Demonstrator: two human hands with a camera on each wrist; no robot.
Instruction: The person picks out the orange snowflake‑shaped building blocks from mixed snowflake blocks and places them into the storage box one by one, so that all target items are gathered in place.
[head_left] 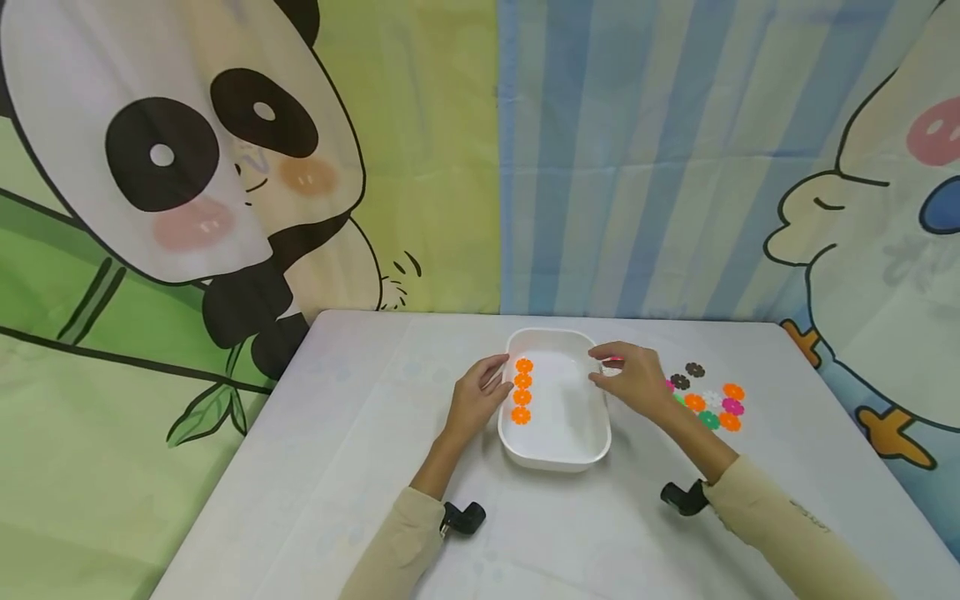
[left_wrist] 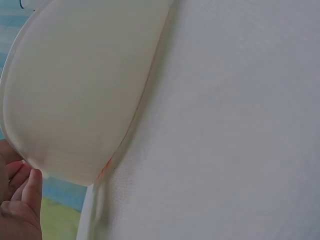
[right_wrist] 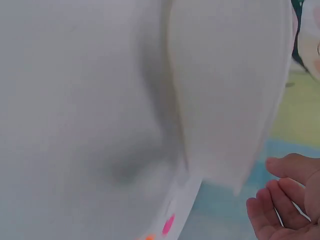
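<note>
In the head view, four orange flower-shaped pieces point(head_left: 522, 397) are seen lined up inside the white tray point(head_left: 555, 461) on the desk point(head_left: 360, 433); in both wrist views only its outer walls are shown. A gap between the right hand point(head_left: 628, 377) and the tray's rim is revealed by the right wrist view. That hand is half open, fingers loosely bent, with nothing seen held. The left hand point(head_left: 476, 395) is also loosely bent at the left rim; whether contact is made cannot be told. To the right, mixed-colour pieces point(head_left: 708, 421) are scattered on the desk, partly hidden by the right hand and forearm. A patterned curtain point(head_left: 600, 167) is hung behind. The tray's long axis is directed away from the person, and the orange row is set parallel to it, along the left wall
</note>
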